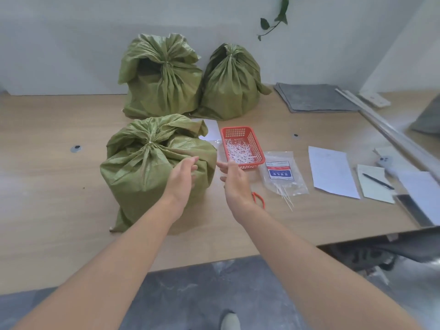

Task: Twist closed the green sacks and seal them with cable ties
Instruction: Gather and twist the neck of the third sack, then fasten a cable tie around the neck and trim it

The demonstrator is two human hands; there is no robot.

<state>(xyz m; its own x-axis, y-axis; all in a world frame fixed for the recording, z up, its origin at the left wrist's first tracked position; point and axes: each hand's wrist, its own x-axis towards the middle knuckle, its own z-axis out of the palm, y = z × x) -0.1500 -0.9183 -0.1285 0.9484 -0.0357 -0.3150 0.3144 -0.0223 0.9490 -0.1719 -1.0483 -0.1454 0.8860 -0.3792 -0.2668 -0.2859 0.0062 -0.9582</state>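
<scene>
— So, where is the nearest green sack (152, 170) sitting?
— It is standing on the tabletop (59, 186), its neck bunched, with a white cable tie (150, 142) cinching it. A second sack (162, 77) is standing at its twelve o'clock and a third sack (229, 84) at its one o'clock, both tied.
— And the hands?
— The left hand (183, 179) is hovering at the sack's four o'clock flank, grip wide, fingers relaxed, holding nothing. Whether it is touching the cloth I cannot tell. The right hand (234, 182) is hanging just beside it, grip wide and empty too.
— What is lying nearby?
— A red basket (235, 132) holding white tie pieces (238, 152) is sitting at the sack's three o'clock. A clear packet of cable ties (282, 173) is lying at the basket's four o'clock.
</scene>
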